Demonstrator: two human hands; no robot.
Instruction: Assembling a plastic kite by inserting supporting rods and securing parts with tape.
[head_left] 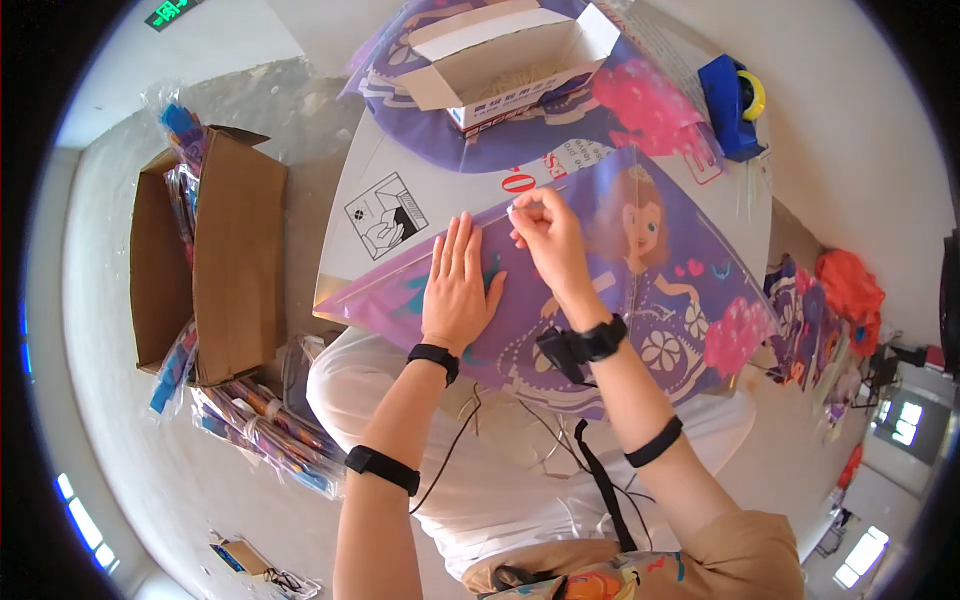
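Note:
A purple kite sheet [650, 275] with a printed cartoon princess and pink flowers lies across the table and my lap. Flat on its left part rests my left hand [457, 295], fingers stretched out and holding nothing. My right hand [553, 245] is closed in a pinch at the kite's upper edge, beside a thin rod [400, 256] running along that edge. Between its fingertips shows a small white piece [513, 210], too small to tell its kind. Both wrists and forearms wear black bands.
On the table [350, 150], an open white box [520, 95] stands on another purple printed sheet [425, 130]. A blue tape dispenser [730, 108] with yellow tape is at the far right. A cardboard carton [240, 265] and wrapped bundles [268, 435] are on the left floor.

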